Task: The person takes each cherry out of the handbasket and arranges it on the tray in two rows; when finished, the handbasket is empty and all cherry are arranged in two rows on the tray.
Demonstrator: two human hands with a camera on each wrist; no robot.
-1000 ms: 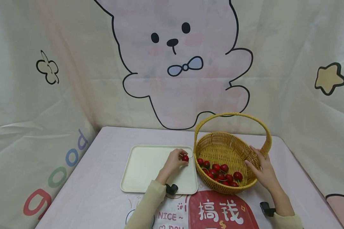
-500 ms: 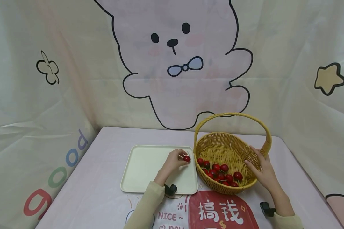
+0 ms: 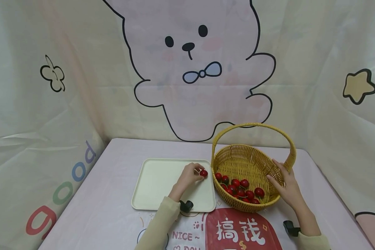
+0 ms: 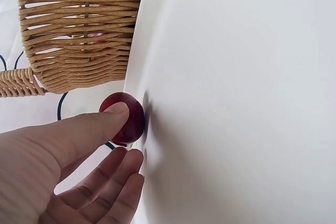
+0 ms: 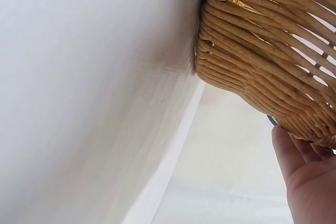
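Note:
My left hand (image 3: 189,174) is low over the right part of the cream tray (image 3: 162,184). A dark red cherry (image 3: 203,173) is at its fingertips, close to the tray's surface. In the left wrist view the thumb presses on the cherry (image 4: 122,119), and the other fingers curl just below it. My right hand (image 3: 285,184) grips the right rim of the yellow wicker basket (image 3: 247,152), thumb inside and fingers outside. The right wrist view shows fingers against the woven side of the basket (image 5: 262,51). Several red cherries (image 3: 240,192) lie in the front part of the basket.
The basket stands right beside the tray, its arched handle (image 3: 253,124) rising over it. A pale cloth with a red printed patch (image 3: 240,229) covers the table. Behind hangs a curtain (image 3: 187,104) with a cartoon bear. Each wrist carries a small black camera.
Over the second the left hand and its cherry have shifted slightly right and down, and the stem at the cherry's right no longer shows. The right hand and basket have stayed put.

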